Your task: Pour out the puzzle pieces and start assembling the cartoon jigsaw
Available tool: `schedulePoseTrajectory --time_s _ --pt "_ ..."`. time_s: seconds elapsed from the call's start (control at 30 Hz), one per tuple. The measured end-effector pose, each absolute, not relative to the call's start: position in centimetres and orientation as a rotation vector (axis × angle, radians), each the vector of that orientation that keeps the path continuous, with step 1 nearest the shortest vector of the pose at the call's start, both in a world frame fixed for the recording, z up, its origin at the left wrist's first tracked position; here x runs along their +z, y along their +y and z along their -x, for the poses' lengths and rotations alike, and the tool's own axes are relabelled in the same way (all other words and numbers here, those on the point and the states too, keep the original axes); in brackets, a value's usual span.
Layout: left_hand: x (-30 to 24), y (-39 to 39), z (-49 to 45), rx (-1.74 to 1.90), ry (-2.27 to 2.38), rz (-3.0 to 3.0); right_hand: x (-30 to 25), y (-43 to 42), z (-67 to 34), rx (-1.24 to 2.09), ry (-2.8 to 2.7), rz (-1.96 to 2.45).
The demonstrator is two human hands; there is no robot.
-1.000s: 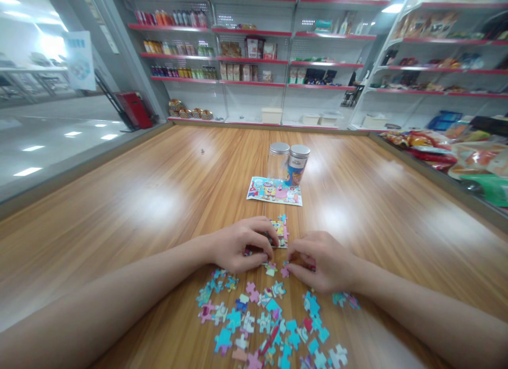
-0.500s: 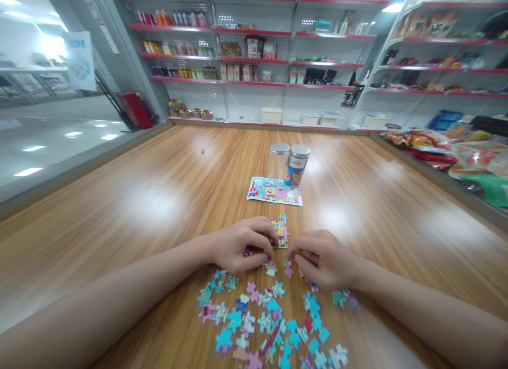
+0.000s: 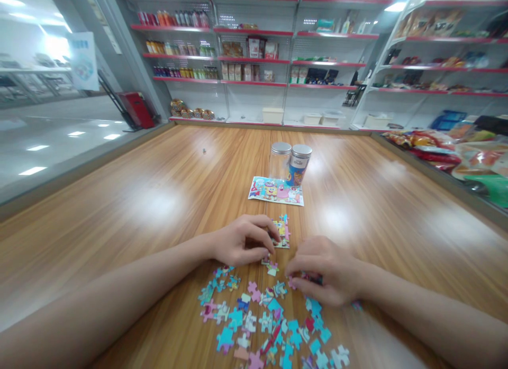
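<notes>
My left hand [image 3: 242,243] rests on the wooden table [image 3: 159,199] with its fingers curled, fingertips touching a small joined block of puzzle pieces [image 3: 282,232]. My right hand [image 3: 323,271] lies a little nearer to me, fingers pinched on a pink puzzle piece [image 3: 305,277] at the edge of the loose pile. Several loose blue, pink and white puzzle pieces [image 3: 270,321] are scattered in front of me between my forearms.
A printed puzzle picture sheet [image 3: 276,190] lies further out on the table, with two metal-lidded jars [image 3: 290,163] behind it. Shop shelves [image 3: 254,56] line the back wall. Packaged goods [image 3: 456,146] are heaped along the right edge.
My right hand has drawn back toward me from beside the joined block to the top of the loose pile. My left hand has stayed at the block.
</notes>
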State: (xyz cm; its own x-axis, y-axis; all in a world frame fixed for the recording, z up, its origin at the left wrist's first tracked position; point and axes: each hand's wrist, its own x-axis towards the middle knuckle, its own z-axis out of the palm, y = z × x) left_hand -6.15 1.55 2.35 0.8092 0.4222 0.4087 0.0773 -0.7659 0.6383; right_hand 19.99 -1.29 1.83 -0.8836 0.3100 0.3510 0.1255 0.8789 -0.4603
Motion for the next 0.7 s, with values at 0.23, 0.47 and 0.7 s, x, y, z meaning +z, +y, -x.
schedulePoseTrajectory --time_s 0.23,0.47,0.7 --pt "2.3 1.7 6.0 0.774 0.304 -2.498 2.5 -2.1 -19.7 0.551 -2.780 0.210" --pt "1.8 1.8 5.9 0.807 0.350 -2.558 4.7 -3.3 -18.8 0.664 -2.870 0.053" --pt "1.7 1.9 5.9 0.821 0.357 -2.566 5.0 -3.3 -18.7 0.760 -2.880 0.000"
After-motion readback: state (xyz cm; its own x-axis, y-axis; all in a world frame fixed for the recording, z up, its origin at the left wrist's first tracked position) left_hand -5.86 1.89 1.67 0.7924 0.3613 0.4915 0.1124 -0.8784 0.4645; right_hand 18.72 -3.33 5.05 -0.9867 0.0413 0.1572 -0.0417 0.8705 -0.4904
